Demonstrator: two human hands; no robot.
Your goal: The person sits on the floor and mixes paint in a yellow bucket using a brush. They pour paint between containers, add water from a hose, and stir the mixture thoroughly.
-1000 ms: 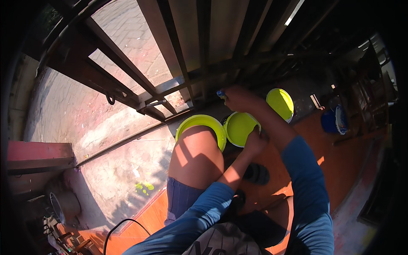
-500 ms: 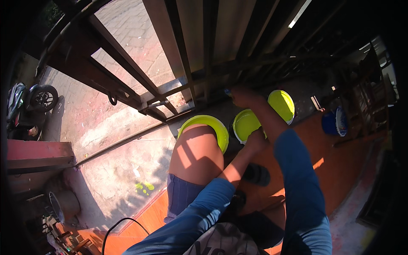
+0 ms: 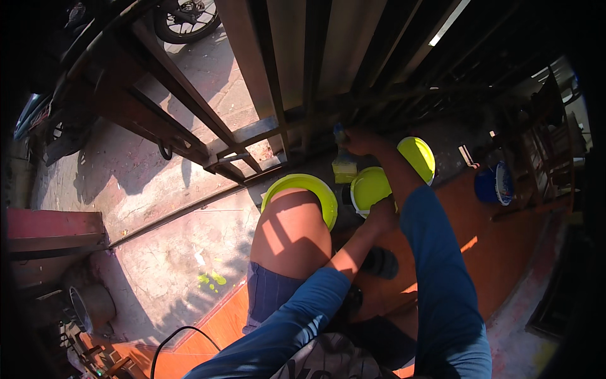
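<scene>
My right hand [image 3: 361,141] is closed on a paintbrush [image 3: 344,168] with a blue handle. Its wide bristles, coated yellow-green, hang just left of a small white-rimmed bucket [image 3: 370,186] of yellow-green paint. At that bucket's near right edge, my left hand [image 3: 382,216] is closed and seems to grip the rim; its fingertips are partly hidden. A larger yellow-green tub [image 3: 327,197] sits to the left, partly covered by my knee. Behind my right forearm shows another round container [image 3: 418,156], bright yellow-green inside.
A dark metal gate [image 3: 262,129] with upright bars stands ahead. A blue bucket [image 3: 495,183] and wooden furniture [image 3: 548,158] are at right. Paint spots [image 3: 213,279] mark the concrete. A metal pot [image 3: 93,307] stands at lower left. Beyond the gate is a motorcycle wheel [image 3: 187,22].
The paintbrush's bristles have come into view below my right hand, beside the small bucket. Beyond the gate, a motorcycle wheel now shows at the top. My left hand stays at the bucket.
</scene>
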